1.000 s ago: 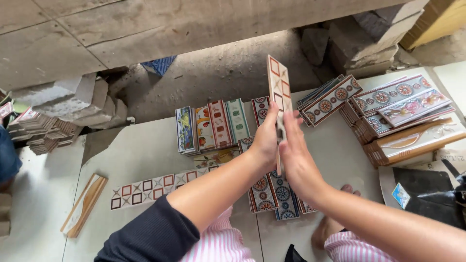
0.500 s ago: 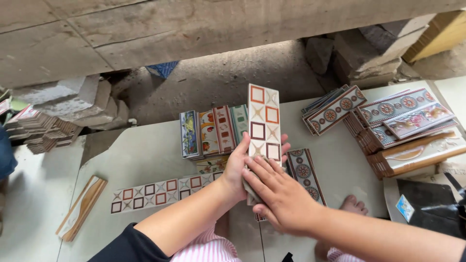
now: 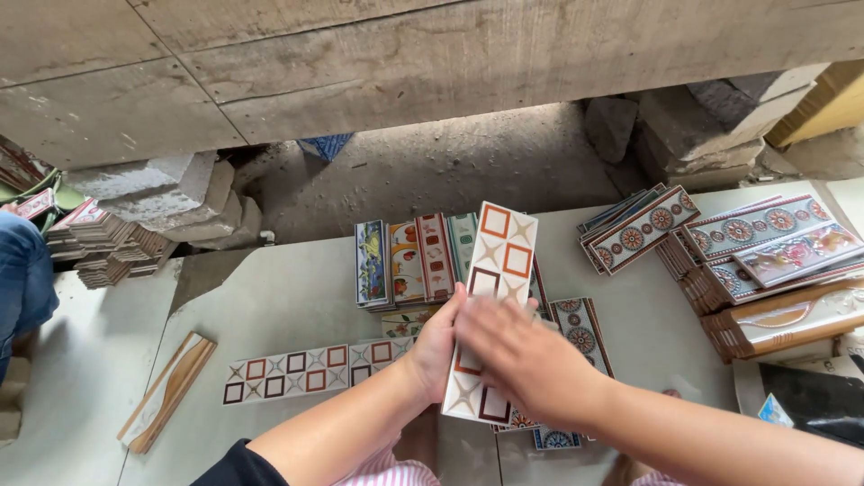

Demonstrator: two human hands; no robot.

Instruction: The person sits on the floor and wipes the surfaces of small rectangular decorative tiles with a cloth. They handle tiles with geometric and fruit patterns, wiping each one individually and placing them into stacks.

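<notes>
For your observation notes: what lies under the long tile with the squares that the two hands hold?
Under the long tile, edges of other patterned tiles with round motifs show, lying on the grey slab. The right hand and the tile cover the rest.

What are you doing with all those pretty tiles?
A person holds a long white tile with red and brown squares over a pale floor. The left hand grips its left edge, and the right hand lies flat across its face. More patterned tiles lie beneath and behind it, a matching strip lies to the left, and stacks of tiles sit on the right.
</notes>
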